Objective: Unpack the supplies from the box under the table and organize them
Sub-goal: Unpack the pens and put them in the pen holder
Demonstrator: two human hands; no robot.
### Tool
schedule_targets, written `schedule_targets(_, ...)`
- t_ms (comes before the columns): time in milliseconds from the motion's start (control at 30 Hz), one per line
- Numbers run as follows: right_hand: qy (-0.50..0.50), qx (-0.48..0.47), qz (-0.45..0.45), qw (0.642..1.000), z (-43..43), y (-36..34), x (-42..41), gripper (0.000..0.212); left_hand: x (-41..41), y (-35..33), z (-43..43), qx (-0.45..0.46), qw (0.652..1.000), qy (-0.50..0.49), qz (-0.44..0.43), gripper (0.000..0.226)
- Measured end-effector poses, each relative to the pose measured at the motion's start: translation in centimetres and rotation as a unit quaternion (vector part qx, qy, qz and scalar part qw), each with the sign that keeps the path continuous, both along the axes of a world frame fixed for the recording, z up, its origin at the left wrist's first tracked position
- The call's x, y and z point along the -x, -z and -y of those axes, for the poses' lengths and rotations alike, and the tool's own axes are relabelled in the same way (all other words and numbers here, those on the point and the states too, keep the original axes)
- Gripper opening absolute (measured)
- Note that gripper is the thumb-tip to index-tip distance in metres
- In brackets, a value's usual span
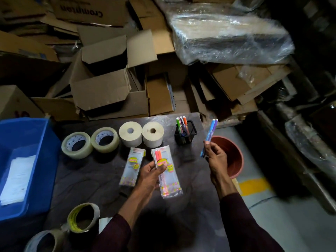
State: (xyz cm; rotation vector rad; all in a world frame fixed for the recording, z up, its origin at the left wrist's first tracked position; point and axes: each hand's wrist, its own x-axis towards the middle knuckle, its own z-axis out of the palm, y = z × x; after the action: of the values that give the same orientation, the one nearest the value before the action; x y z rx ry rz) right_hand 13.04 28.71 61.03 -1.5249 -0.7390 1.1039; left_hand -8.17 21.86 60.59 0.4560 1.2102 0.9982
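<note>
The left hand [151, 172] pinches a clear packet [167, 171] near its top, with two orange pens inside; the packet's lower end hangs at five o'clock from the fingers. The right hand [216, 159] grips two blue pens [209, 136] by their lower ends, their caps pointing to twelve o'clock above a red bucket [234, 157]. At eleven o'clock from the right hand a black holder [185, 133] stands on the dark table [91, 175] with several pens in it. A second packet [132, 167] lies just beside the left hand at nine o'clock; its contents are hard to make out. Beyond it sit two paper rolls [141, 134] and two tape rolls [91, 142]. A blue bin [45, 160] is cut off at the left edge.
</note>
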Motion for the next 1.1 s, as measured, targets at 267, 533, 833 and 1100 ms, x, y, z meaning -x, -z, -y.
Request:
schedule_targets(267, -0.035, -0.059, 0.044, 0.997, -9.6, 0.6, 0.4, 0.012, 1.7, 2.3, -0.4, 0.016, 0.996, -0.087, 0.015, 0.018)
schedule_targets(533, -0.086, -0.038, 0.148, 0.984, -14.0, 6.4, 1.6, 0.036, 3.9, 4.4, -0.5, 0.017, 0.993, -0.117, 0.001, 0.021)
schedule_targets(833, -0.139, -0.029, 0.215, 0.966, -12.5, 7.9, 0.7, 0.024, 3.9, 4.7, -1.1, 0.021, 0.992, -0.126, 0.006, 0.022)
schedule_targets(1100, -0.118, -0.051, 0.175, 0.976, -11.4, 6.6, 1.1, 0.039, 3.1, 3.8, -1.1, 0.014, 0.993, -0.120, 0.016, 0.020)
